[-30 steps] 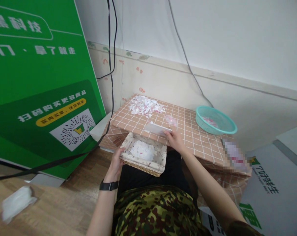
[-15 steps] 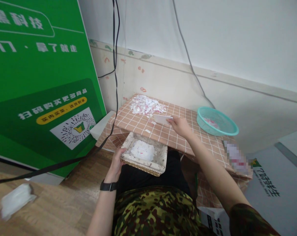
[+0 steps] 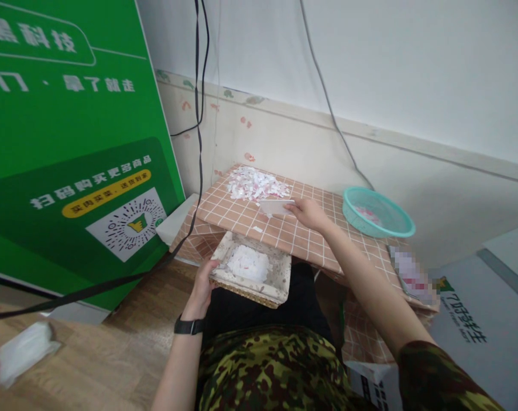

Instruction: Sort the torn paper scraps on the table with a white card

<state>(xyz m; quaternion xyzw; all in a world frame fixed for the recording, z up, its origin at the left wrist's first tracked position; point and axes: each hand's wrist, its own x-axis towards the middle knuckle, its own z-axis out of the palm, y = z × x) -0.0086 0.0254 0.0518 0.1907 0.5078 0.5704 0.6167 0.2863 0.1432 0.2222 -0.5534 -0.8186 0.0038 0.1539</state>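
My left hand (image 3: 204, 281) grips the left side of a cloth-lined wicker basket (image 3: 280, 288), held just below the table's front edge. White paper scraps (image 3: 248, 262) lie in the basket. Pinched in my right hand (image 3: 305, 213) is a flat white card (image 3: 274, 206), its edge low over the checked tablecloth (image 3: 301, 240); whether it touches the cloth I cannot tell. Beyond the card spreads a heap of white and pinkish paper scraps (image 3: 256, 184). A single small scrap (image 3: 257, 229) lies nearer the front edge.
A turquoise plastic basket (image 3: 378, 212) with pinkish scraps stands at the table's right. Dark straps (image 3: 200, 142) hang in front of the table's left side. A green panel (image 3: 70, 131) rises at the left, and a white plastic bag (image 3: 25, 351) lies on the floor.
My right hand has moved slightly left with the card, towards the front of the scrap heap. My left hand and its basket stay almost where they were.
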